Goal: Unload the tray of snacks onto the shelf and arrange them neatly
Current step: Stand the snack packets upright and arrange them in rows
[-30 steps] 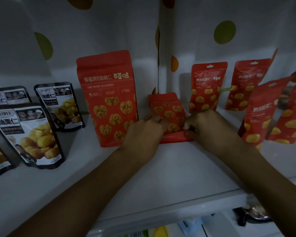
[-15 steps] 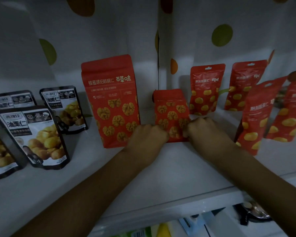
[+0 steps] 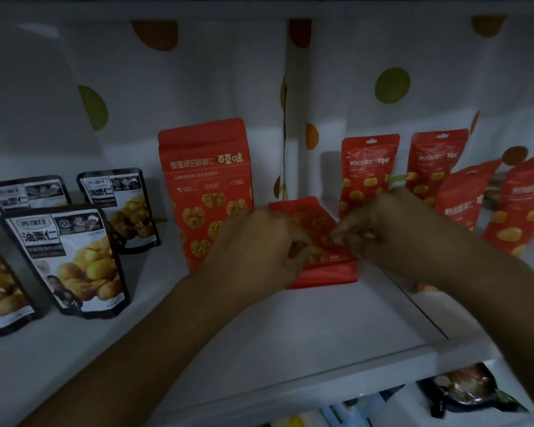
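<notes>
Head view. You are in the arranging step: the small red pouch (image 3: 321, 274) is already on the shelf (image 3: 290, 328), leaning backward between the large red pouch (image 3: 204, 180) on its left and the row of red pouches (image 3: 369, 167) on its right. Its folded base faces you and touches the shelf board.

Your left hand (image 3: 259, 241) sits at the small pouch's left edge, just in front of the large red pouch. Its fingers (image 3: 296, 251) are curled inward against that edge. Your right hand (image 3: 383, 229) meets the pouch from the right, with its fingers (image 3: 346, 238) bunched together and pinching the front face. Motion blur hides exactly how the fingertips lie.

Judged from this pose, the next move calls for tipping the pouch upright on its base, squaring it with its neighbours, and letting go without knocking the large red pouch. Black pouches (image 3: 68, 260) stand at the far left of the shelf, well apart from your hands.
</notes>
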